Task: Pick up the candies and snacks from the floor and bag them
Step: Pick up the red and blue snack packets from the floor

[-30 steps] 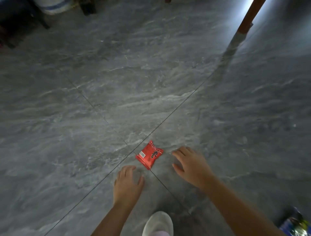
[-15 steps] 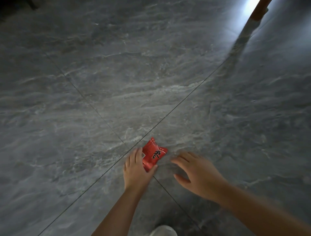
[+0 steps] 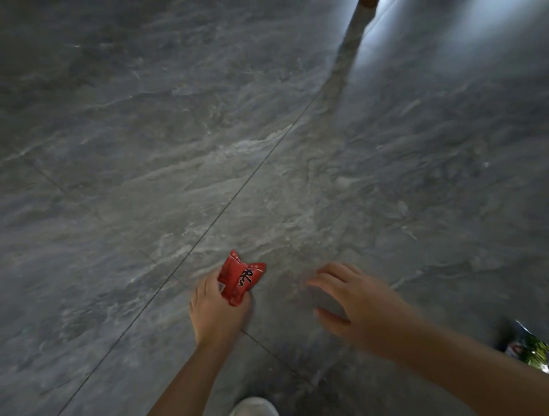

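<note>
A small red snack packet [image 3: 240, 277] with black lettering is pinched between the fingers and thumb of my left hand [image 3: 215, 308], its top end sticking up and crumpled, low over the grey floor. My right hand [image 3: 355, 300] hovers to the right of it with fingers spread and nothing in it. At the right edge, behind my right forearm, a shiny green and white bag or wrapper [image 3: 530, 347] is partly visible.
Grey marbled floor tiles [image 3: 208, 148] with thin dark joints fill the view. The toe of a white shoe [image 3: 255, 407] shows at the bottom edge. A brown furniture leg [image 3: 367, 2] stands at the top, with bright light on the floor beside it.
My left hand reached forward to the red packet, closed on it and lifted its end off the floor. My right hand stayed open to its right.
</note>
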The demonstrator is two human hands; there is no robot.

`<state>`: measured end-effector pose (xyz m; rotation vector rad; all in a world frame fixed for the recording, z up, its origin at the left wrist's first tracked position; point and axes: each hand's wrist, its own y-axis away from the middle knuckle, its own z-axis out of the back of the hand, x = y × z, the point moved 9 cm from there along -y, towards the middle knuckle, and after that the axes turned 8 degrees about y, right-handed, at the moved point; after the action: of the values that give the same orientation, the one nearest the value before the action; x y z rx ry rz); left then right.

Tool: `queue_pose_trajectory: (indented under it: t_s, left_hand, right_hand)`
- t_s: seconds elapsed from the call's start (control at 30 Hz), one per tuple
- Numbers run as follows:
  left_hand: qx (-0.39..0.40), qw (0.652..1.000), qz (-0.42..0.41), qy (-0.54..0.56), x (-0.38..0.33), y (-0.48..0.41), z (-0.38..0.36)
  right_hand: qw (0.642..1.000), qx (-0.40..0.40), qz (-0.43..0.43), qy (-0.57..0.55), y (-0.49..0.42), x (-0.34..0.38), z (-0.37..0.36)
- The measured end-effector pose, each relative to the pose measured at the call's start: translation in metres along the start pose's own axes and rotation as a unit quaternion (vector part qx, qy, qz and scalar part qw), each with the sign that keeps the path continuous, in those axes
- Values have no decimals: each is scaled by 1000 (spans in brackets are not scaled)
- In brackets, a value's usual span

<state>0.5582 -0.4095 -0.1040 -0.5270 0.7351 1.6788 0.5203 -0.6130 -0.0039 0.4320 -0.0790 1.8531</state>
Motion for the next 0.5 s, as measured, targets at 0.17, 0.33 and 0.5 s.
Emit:
queue_pose_trajectory:
  t_s: [0.17, 0.33, 0.5]
  left_hand:
    - [50, 997, -56, 29, -50, 23, -40]
    - [149, 974, -168, 35, -113, 58, -98]
    - [219, 933, -285, 9, -169, 98, -143]
  right_hand:
    - [993, 2, -7, 122, 50, -42, -4]
    - [981, -11, -108, 163, 121, -106, -22]
    - [959, -29, -252, 127, 200, -169, -37]
